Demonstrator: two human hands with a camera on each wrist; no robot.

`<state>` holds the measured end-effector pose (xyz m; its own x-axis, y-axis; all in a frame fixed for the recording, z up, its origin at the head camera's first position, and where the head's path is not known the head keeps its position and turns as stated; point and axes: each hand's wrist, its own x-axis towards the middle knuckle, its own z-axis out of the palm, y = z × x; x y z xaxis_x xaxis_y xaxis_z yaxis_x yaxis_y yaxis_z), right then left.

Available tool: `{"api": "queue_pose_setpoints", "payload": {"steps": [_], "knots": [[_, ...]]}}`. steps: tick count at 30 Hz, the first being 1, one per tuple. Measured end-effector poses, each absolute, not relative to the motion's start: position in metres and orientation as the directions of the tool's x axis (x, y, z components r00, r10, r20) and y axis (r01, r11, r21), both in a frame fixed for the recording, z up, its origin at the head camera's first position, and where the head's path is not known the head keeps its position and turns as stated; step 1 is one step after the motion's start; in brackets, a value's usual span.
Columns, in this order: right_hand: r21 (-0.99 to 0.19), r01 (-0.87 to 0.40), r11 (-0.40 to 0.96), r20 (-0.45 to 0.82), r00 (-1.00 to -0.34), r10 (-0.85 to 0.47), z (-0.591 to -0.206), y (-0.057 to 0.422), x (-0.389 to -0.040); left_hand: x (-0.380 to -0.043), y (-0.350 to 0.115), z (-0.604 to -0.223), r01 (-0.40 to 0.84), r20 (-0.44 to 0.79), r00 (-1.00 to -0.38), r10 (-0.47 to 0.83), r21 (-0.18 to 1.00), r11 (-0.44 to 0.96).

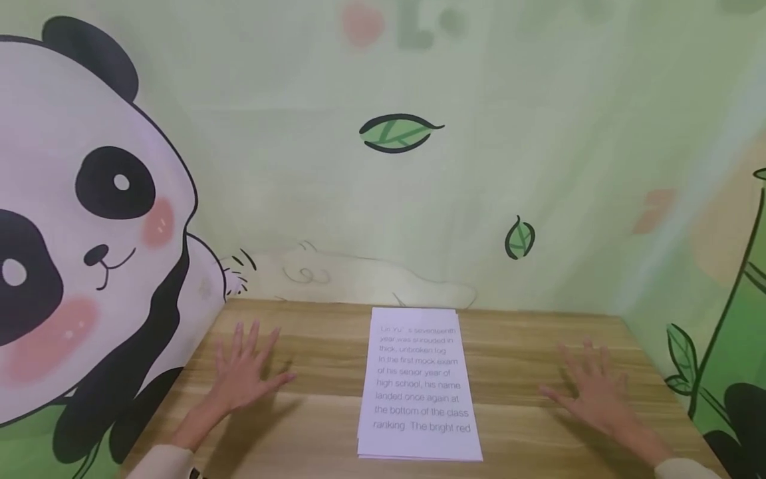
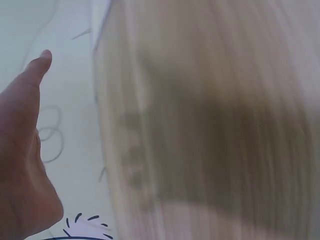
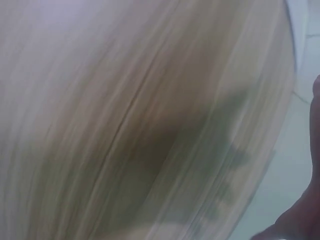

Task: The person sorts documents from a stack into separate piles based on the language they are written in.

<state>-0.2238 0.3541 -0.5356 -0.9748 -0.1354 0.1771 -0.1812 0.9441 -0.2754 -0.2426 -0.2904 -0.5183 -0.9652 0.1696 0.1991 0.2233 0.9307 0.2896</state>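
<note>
Fingers (image 1: 251, 342) wide apart (both hands (image 1: 244, 377) (image 1: 595, 394))

The person's left hand (image 1: 247, 372) is at the left, and the right hand (image 1: 592, 392) is at the right, well apart from it. On both hands the fingers are straight, spread wide and directed to the far side. The left thumb (image 1: 278, 382) points right, the right thumb (image 1: 558, 397) points left. Pale sleeves (image 1: 163, 462) show at the near side.
</note>
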Motion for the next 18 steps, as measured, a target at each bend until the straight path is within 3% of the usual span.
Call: {"api": "queue_pose_setpoints", "payload": {"steps": [4, 8, 14, 18], "knots": [[-0.417, -0.137, 0.898, 0.137, -0.987, -0.087, -0.525, 0.346, -0.224, -0.245, -0.283, -0.508, 0.228, 0.151, -0.972, 0.180, 0.423, 0.877], [-0.508, -0.178, 0.843, 0.157, -0.981, -0.113, -0.519, 0.334, -0.226, -0.243, -0.277, -0.504, 0.239, 0.098, -0.970, 0.221, 0.530, 0.814], [-0.695, -0.144, 0.704, 0.021, -0.983, -0.180, -0.516, 0.320, -0.227, -0.240, -0.267, -0.504, 0.250, 0.062, -0.962, 0.267, 0.604, 0.757], [-0.756, -0.110, 0.646, -0.028, -0.979, -0.200, -0.522, 0.312, -0.228, -0.240, -0.255, -0.505, 0.257, 0.040, -0.951, 0.306, 0.651, 0.714]]}}
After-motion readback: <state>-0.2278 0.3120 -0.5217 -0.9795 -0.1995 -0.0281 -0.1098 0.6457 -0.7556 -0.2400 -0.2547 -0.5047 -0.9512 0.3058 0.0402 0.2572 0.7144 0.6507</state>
